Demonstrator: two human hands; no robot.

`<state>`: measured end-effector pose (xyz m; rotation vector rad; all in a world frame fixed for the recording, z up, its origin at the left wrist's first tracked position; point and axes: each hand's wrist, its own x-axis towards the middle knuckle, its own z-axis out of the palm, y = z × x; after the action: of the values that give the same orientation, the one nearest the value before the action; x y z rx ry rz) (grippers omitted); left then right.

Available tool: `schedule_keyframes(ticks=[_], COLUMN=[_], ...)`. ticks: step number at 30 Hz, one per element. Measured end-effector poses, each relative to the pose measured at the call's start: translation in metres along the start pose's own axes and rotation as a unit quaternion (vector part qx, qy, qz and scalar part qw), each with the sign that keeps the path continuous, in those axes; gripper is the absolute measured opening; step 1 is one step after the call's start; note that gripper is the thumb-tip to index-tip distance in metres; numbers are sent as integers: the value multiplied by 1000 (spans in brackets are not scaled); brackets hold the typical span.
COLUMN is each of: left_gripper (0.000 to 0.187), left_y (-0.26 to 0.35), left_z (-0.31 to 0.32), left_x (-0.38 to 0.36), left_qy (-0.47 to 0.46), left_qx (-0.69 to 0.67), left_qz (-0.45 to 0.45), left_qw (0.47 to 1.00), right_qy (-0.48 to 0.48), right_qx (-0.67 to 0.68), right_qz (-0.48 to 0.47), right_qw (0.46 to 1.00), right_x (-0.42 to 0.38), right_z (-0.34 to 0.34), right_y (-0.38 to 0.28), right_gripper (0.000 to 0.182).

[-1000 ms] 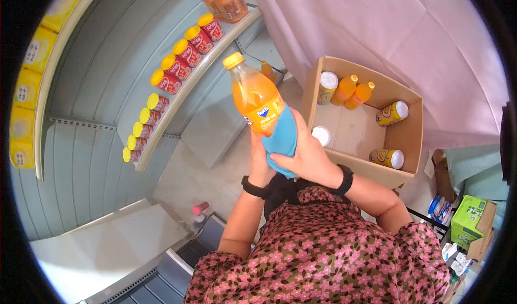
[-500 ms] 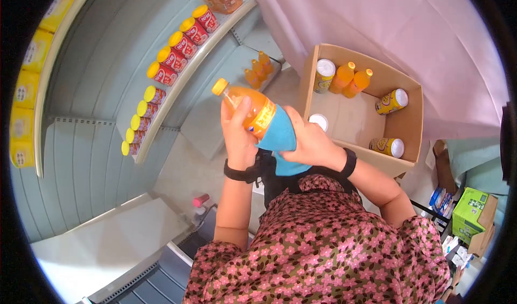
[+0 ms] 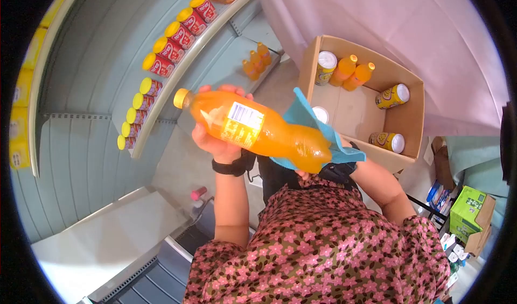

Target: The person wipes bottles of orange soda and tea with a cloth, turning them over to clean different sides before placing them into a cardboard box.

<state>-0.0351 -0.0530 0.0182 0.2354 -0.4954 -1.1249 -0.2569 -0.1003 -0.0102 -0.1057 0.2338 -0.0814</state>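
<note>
An orange soda bottle (image 3: 280, 133) with a yellow cap lies slantwise in front of me, its barcode label facing up. Wrapped around its upper part near the neck is my left hand (image 3: 222, 149), closed, with the fingertips showing beyond the far side. A blue cloth (image 3: 344, 152) spreads under and around the bottle's base. Beneath the base, my right hand (image 3: 305, 175) is mostly hidden by cloth and bottle; it appears closed on the cloth.
At the right stands an open cardboard box (image 3: 355, 102) with orange bottles (image 3: 358, 76) and yellow cans (image 3: 392, 96). Curved shelves (image 3: 199, 51) on the left hold red yellow-lidded jars (image 3: 180, 35). Small orange bottles (image 3: 260, 58) stand on a lower shelf. A white panel (image 3: 118, 226) lies below.
The bottle has swung to a flatter slant, nearer the camera, and turned so its barcode shows. The cloth has slid from the bottle's side to its base and opened out.
</note>
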Motion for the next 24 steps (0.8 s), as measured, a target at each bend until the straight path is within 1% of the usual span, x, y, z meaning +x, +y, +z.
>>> schedule_keyframes(ticks=[1,2,3,4,5,7,8,9,10,11,12,13,14,15,16,17,18,19,20,22,23,24], left_gripper=[59,59,63,66,66,62,62,57,53,53,49,46,46,44,43,43,42,41,41,36,36,34], left_y=[2,5,8,11,14,19,19,19,19,18,18,17,17,16,16,16,16,16,16,16,16,17], left_z=[-3,-5,-8,-10,-13,-18,-19,-20,-21,-19,-15,-12,-16,-20,-22,-23,-18,-14,-10,-3,-1,1], left_x=[0,-1,-2,-2,-3,-6,-8,-9,-10,-9,-8,-7,-7,-7,-7,-8,-9,-11,-13,-18,-19,-19], left_qy=[19,20,46,72,70,132,131,139,148,148,205,262,262,266,269,268,281,292,291,255,255,204], left_qx=[5,5,14,22,20,27,25,-3,-31,-31,-79,-127,-127,-100,-72,-72,-44,-15,-14,52,52,76], left_qz=[16,16,-6,-28,-29,-72,-74,-80,-86,-87,-101,-115,-115,-90,-65,-66,-43,-21,-24,42,41,66], left_qw=[1000,1000,999,997,997,988,988,987,985,985,970,950,950,955,958,958,958,956,956,965,965,974], right_qy=[0,-24,-47,24,25,34,2,2,97,189,189,204,217,217,189,162,130,131,146,162,174,185], right_qx=[0,-22,-45,-112,-113,-121,-132,-132,-185,-234,-234,-287,-338,-338,-346,-353,-340,-339,-329,-319,-320,-322], right_qz=[2,-50,-103,-138,-141,-152,-151,-152,-222,-288,-288,-292,-295,-295,-277,-259,-265,-267,-256,-244,-246,-249], right_qw=[1000,998,993,984,983,980,980,979,952,909,909,889,867,867,876,884,893,892,897,901,898,895], right_x=[2,3,4,-2,-5,-14,-16,-13,-9,-6,-6,-5,-5,-7,-10,-11,-12,-14,-16,-15,-13,-10], right_z=[0,0,3,15,16,16,8,14,26,32,29,23,17,14,11,9,18,28,37,41,41,40], right_y=[0,0,-1,-5,-8,-13,-19,-17,-14,-11,-11,-11,-11,-9,-7,-6,-8,-9,-11,-12,-13,-14], right_gripper=[54,59,65,70,70,75,79,79,81,82,82,82,83,83,81,80,73,73,69,66,62,59])
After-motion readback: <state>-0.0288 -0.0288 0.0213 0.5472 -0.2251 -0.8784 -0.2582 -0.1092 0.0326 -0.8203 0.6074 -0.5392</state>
